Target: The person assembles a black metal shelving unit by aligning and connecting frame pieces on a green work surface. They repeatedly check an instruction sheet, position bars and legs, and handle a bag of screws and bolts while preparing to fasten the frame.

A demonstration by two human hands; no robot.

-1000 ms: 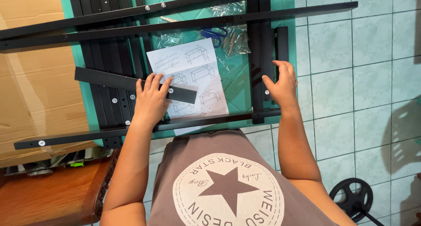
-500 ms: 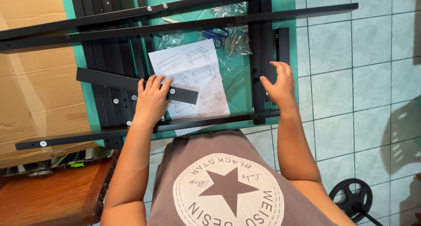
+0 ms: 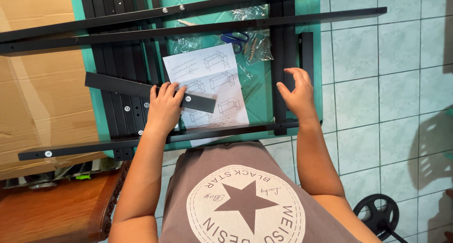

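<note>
Two clear plastic bags (image 3: 250,42) lay just above the instruction sheet (image 3: 207,85), and small screws and pegs showed through their crinkled film; how many pieces they held could not be told. A pair of blue-handled scissors (image 3: 236,37) rested among the bags, at the sheet's upper right corner. The sheet itself was one white page printed with line drawings of a desk, lying on a green mat (image 3: 255,89).

A flattened brown cardboard box (image 3: 37,92) lay well to the left of the sheet. Small round white stickers marked the black metal parts: one on the short black bar (image 3: 137,88) that crossed the sheet's left edge, one on the long rail (image 3: 94,146) below the sheet, and at least three on the stacked slats (image 3: 122,59) left of it.

The left hand (image 3: 165,106) lay flat on the short bar, its fingers close together and pressing down, the tips reaching the sheet's left edge. The right hand (image 3: 296,93) hovered right of the sheet beside an upright black post (image 3: 279,59), fingers loosely spread and curled, gripping nothing. Two more long rails (image 3: 188,19) crossed above the sheet. A black weight plate (image 3: 377,214) lay on the tiled floor (image 3: 377,106), far to the sheet's lower right.
</note>
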